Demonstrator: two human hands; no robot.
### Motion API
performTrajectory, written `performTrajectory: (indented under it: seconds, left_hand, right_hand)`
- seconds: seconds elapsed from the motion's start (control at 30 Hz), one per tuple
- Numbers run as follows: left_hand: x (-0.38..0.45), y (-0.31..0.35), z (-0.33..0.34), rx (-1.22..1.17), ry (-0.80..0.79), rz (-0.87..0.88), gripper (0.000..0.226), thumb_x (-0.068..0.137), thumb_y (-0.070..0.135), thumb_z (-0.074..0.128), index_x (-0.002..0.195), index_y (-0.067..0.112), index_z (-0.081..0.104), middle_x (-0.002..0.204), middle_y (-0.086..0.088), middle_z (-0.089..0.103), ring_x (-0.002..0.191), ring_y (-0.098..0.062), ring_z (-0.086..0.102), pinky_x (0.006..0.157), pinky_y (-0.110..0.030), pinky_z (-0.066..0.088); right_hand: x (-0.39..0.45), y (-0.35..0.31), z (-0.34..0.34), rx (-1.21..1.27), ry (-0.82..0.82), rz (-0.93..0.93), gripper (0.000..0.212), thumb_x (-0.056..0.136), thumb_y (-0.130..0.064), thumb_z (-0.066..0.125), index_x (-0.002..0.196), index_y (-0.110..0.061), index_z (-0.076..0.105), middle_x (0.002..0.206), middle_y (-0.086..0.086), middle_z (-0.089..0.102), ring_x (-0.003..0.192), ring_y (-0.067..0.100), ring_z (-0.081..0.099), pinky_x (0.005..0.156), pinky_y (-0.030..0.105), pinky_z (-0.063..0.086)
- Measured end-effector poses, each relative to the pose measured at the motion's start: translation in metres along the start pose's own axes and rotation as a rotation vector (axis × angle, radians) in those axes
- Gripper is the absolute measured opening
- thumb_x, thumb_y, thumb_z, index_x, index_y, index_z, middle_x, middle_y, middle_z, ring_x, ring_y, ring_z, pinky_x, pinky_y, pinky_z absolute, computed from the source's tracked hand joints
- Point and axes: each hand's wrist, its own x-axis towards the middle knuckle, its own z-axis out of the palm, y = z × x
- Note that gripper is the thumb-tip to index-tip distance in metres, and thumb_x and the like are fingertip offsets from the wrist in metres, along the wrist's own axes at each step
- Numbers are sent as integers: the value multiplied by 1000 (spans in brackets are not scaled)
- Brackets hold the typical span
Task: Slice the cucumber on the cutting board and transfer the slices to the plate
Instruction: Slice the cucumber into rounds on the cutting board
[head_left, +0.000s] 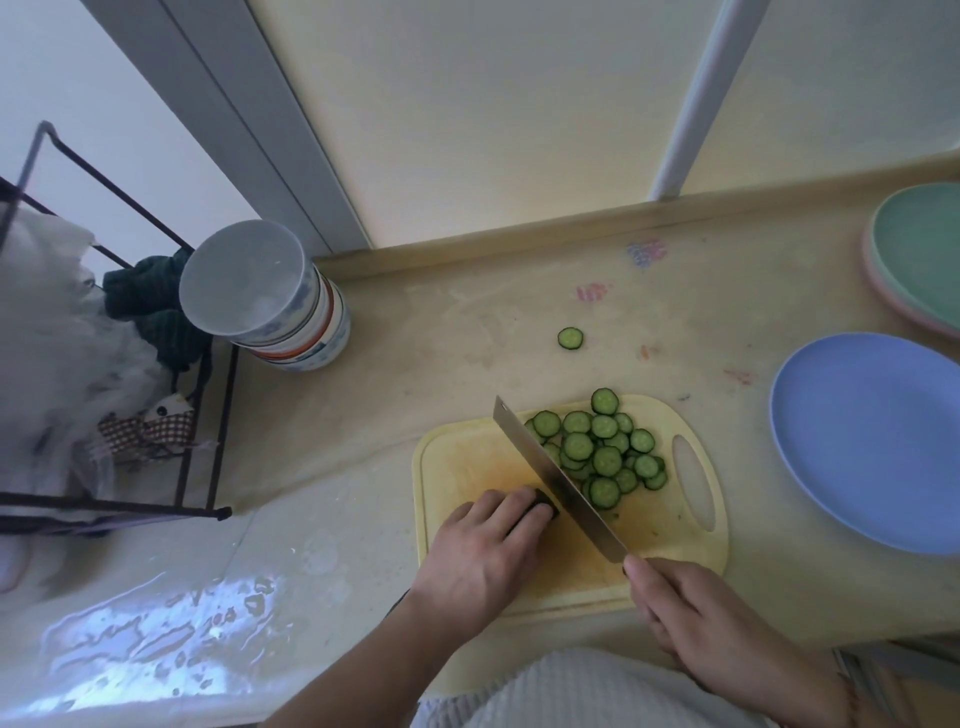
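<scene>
under left fingers (524, 506), cucumber stub (545, 503)

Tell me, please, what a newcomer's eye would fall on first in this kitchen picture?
Probably the knife, held by the right hand across the yellow cutting board, with a pile of cucumber slices to its right. The left hand holds the remaining cucumber end against the blade. One stray slice lies on the counter beyond; a blue plate waits at right.

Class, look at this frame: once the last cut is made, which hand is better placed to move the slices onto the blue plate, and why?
The right hand, probably. It holds the knife, and the slices and blue plate lie on its side. The left hand holds the cucumber stub, farther away.
</scene>
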Motion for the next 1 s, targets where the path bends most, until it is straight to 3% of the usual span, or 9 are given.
performTrajectory:
  seconds: [0.23,0.6,0.83,1.0]
  left_hand:
    - [-2,3,4,-3,25,27,34,92,12,70,125,12,64,131,-2,59,93,-25,61,68,-38,55]
    - [-3,2,7,-2,45,29,34,91,14,71,125,11,66,130,-3,61,95,-24,60,71,-37,55]
    - [-5,1,9,11,44,31,35,92,16,69,126,11,65,132,-4,61,97,-25,61,72,-36,56]
    - [-3,3,7,2,53,1,33,93,19,62,125,12,66,130,-2,62,97,-24,62,69,-36,55]
  right_hand:
    - [-9,-6,-1,-53,6,-5,68,79,-74,32,69,-7,40,56,-5,35,53,8,35,57,31,33]
    - [-2,-6,0,-63,-24,13,68,80,-72,29,69,-5,37,54,-6,32,51,8,31,55,31,31]
    - [16,-1,8,-158,-4,2,59,83,-70,25,64,-17,44,57,-2,44,52,7,41,61,37,41]
    - [16,2,9,-118,20,1,59,82,-71,26,64,-18,42,56,-2,42,53,8,40,59,32,38]
